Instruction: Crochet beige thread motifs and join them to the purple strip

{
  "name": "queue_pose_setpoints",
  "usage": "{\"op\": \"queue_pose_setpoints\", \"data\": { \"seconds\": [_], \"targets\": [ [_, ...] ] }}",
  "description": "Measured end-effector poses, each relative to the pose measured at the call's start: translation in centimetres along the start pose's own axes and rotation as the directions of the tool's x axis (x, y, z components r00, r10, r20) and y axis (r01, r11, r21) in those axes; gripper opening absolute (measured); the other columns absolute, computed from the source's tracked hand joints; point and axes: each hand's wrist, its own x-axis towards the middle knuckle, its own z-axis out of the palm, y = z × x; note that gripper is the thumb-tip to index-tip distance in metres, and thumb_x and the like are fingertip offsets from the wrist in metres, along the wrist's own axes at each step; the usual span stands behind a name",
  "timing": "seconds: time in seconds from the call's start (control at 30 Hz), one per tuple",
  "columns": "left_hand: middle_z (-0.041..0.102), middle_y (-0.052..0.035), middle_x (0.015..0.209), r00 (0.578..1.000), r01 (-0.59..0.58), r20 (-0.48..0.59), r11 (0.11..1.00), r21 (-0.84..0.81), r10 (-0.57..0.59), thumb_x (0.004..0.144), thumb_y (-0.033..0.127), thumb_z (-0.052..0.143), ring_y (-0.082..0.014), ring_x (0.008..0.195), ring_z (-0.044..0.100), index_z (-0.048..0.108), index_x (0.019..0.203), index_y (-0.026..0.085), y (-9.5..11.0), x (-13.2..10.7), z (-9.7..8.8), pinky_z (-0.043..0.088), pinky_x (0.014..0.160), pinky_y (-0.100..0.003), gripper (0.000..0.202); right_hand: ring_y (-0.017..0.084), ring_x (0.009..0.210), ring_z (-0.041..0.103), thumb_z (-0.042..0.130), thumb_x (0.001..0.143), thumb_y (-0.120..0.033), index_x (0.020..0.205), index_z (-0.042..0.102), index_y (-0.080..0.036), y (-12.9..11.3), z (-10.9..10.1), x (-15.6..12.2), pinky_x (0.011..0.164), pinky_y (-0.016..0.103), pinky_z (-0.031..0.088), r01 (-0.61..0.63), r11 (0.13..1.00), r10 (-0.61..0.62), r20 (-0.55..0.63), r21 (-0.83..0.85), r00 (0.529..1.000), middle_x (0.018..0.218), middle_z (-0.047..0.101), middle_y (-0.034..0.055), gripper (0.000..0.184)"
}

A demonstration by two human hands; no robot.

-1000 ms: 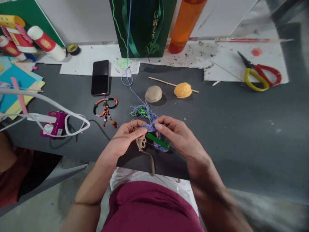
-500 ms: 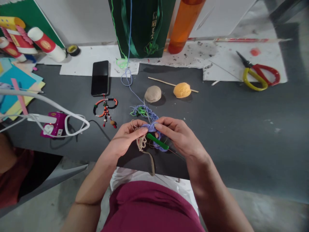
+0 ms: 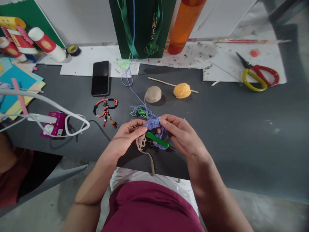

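My left hand (image 3: 126,137) pinches a purple crochet piece (image 3: 154,124) with a beige crocheted part (image 3: 141,143) hanging below it. My right hand (image 3: 181,133) grips the same purple piece from the right, and a green-handled crochet hook (image 3: 157,140) lies under its fingers. Purple yarn (image 3: 131,82) runs from the work up to a dark green gift bag (image 3: 142,27). A beige yarn ball (image 3: 153,94) and an orange yarn ball (image 3: 182,90) on a wooden stick sit just beyond my hands.
On the dark table (image 3: 229,129) lie a black phone (image 3: 100,78), a beaded bracelet (image 3: 105,108), red-and-yellow scissors (image 3: 258,74), an orange bottle (image 3: 184,25), a pink power adapter (image 3: 53,124) with white cable, coloured paper (image 3: 16,87) and a tape roll (image 3: 72,49). Another person's arm (image 3: 7,154) is at left.
My right hand's fingers have shifted slightly right along the purple piece, showing more of it. The green hook stays in place and my left hand holds still.
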Motion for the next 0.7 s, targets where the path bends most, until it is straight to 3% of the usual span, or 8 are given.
{"op": "queue_pose_setpoints", "data": {
  "seconds": [0.37,0.7],
  "targets": [
    [0.053,0.0073,0.051,1.0,0.01,0.03,1.0,-0.021,-0.01,0.061,0.05,0.099,-0.006,0.047,0.043,0.073,0.08,0.015,0.4,-0.09,0.03,0.03,0.047,-0.021,0.047,0.01,0.058,0.043,0.082,0.08,-0.065,0.073,0.066,-0.02,0.14,-0.23,0.07,0.052,0.025,0.037,0.028,0.997,-0.029,-0.005,-0.074,1.0,0.064,0.054,-0.0038,0.049],
    [0.059,0.0042,0.059,1.0,-0.017,-0.023,0.999,0.03,0.018,0.064,0.043,0.097,-0.0077,0.054,0.047,0.079,0.084,0.016,0.05,-0.05,-0.2,0.033,0.05,-0.022,0.039,0.013,0.06,0.055,0.083,0.078,-0.065,0.076,0.07,-0.02,0.17,-0.33,0.12,0.059,0.027,0.047,0.024,0.99,-0.034,-0.069,-0.138,0.997,0.066,0.064,-0.0005,0.047]
  ]
}}
